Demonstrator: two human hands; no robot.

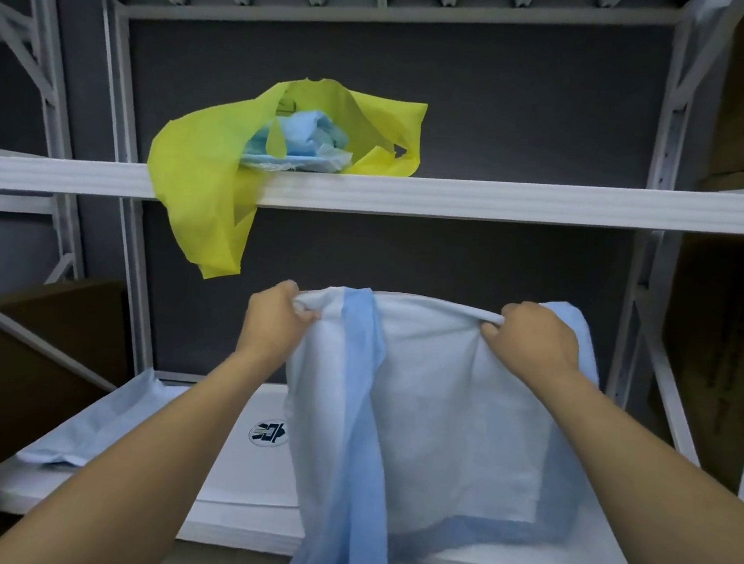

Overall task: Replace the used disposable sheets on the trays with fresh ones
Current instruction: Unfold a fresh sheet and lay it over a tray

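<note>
Both hands, left hand (277,317) and right hand (532,337), pinch the sheet's (430,407) top edge, which runs left-right at frame centre while the sheet hangs over the tray (247,489).

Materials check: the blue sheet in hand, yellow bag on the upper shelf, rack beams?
Blue sheet: likely thin nonwoven fabric, matte; drapes limp, bunches in left hand and right hand. Yellow bag: nonwoven or thin plastic, unclear; matte, soft folds. Rack beams: probably painted metal; white, ribbed, straight.
</note>
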